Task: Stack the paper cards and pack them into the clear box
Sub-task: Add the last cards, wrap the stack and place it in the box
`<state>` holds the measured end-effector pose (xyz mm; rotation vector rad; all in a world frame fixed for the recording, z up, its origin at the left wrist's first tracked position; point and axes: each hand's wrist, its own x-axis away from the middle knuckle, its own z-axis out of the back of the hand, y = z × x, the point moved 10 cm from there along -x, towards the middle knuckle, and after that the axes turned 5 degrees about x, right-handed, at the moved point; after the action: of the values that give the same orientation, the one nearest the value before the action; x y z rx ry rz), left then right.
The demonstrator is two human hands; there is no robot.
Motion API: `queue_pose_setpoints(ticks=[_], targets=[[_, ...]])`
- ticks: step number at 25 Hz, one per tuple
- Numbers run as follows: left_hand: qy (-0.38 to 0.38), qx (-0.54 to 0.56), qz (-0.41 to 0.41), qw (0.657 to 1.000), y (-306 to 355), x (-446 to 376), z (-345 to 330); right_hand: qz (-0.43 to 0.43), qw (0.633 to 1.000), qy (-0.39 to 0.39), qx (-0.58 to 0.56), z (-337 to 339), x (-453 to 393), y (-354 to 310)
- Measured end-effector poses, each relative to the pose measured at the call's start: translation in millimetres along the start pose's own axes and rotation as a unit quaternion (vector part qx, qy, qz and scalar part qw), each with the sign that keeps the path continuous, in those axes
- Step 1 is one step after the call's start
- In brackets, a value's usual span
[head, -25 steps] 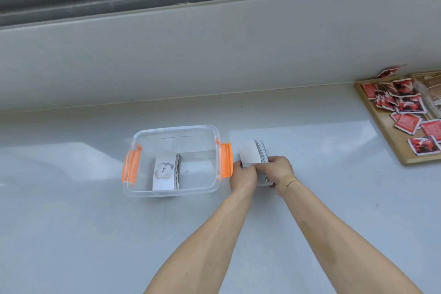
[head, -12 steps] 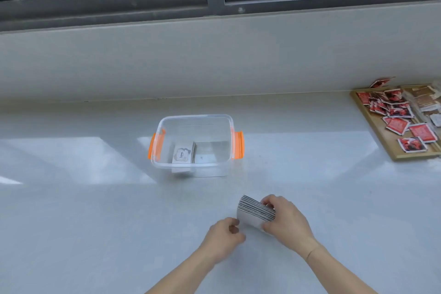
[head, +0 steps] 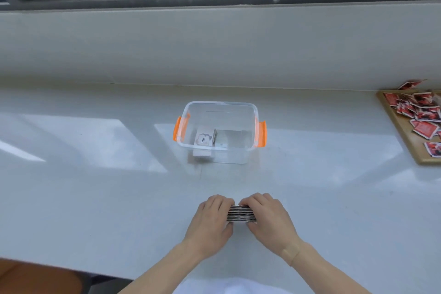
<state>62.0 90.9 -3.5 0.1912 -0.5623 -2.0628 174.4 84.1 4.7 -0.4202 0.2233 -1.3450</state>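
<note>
Left hand [head: 210, 221]: lower centre of the frame, grip closed on the left end of the card stack.
Right hand [head: 267, 218]: just beside it, grip closed on the right end of the same stack.
Card stack [head: 241, 214]: between both hands, on edge, resting on the desk [head: 95, 186].
Clear box [head: 220, 132]: centre of the frame, well apart from the hands, lid off, orange latches on both sides.
Inside the box: one small pile of cards [head: 204, 139] at its left half.
Wooden tray [head: 405, 141]: right edge of the frame, strewn with red packets [head: 423, 129].
</note>
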Motion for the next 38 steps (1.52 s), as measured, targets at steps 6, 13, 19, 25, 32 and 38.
queue_pose_setpoints(ticks=[6,13,19,25,32,38], targets=[[0.01,-0.061,-0.017,0.998,-13.5,-16.4,-7.1,0.028,0.998,0.032,0.051,-4.7,-11.5,-4.2],[-0.007,-0.041,0.022,0.999,-27.6,-20.5,-29.7,-0.01,0.993,0.012,0.118,-26.6,-14.3,-1.5],[0.041,0.313,0.061,0.947,-51.5,-4.1,-20.8,-0.019,0.99,0.006,0.14,-28.0,-16.6,-4.1],[0.235,0.535,0.254,0.771,-122.4,30.8,-7.6,-0.025,0.99,-0.008,0.138,-30.4,-19.2,-1.8],[0.103,0.629,0.252,0.728,-40.6,-12.1,-45.1,-0.038,0.988,-0.006,0.151,-30.9,-18.7,1.6],[0.154,0.638,0.267,0.705,-52.1,-17.0,-38.6,-0.042,0.988,0.01,0.149,-30.4,-19.3,2.0]])
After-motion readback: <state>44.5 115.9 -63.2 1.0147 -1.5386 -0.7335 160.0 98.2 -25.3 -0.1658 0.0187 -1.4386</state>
